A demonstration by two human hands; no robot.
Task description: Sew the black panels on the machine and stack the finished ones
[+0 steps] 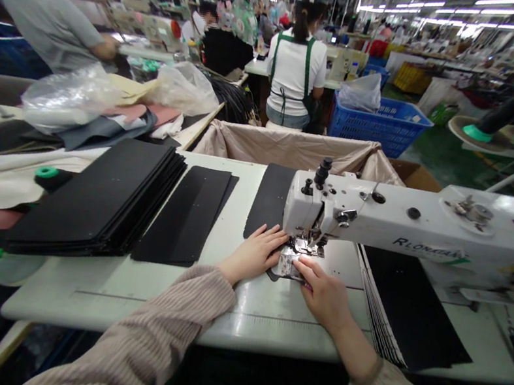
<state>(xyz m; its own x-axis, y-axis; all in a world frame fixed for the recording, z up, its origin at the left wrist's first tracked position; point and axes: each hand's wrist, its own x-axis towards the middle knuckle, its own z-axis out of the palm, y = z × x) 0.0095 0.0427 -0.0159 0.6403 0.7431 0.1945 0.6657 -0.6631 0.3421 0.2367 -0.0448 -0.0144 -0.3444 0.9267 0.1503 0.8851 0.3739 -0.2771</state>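
Note:
Beside the needle of the white sewing machine [412, 213], my left hand [253, 255] lies with its fingers stretched out, fingertips at the left of the metal plate. A dark panel [270, 198] reaches from behind that hand to under the machine head. My right hand [323, 292] rests just in front of the presser foot, fingers extended toward the metal plate [291, 265]. A small dark edge shows below the plate between my hands. Neither hand visibly grips anything. The needle tip is too small to make out.
Tall stack of black panels [97, 197] at left, with a smaller pile [186, 216] beside it. Fanned black panels [411, 306] lie under the machine arm at right. A cloth-lined bin [289, 148] stands behind the table; a person in a white shirt [296, 70] sits beyond it.

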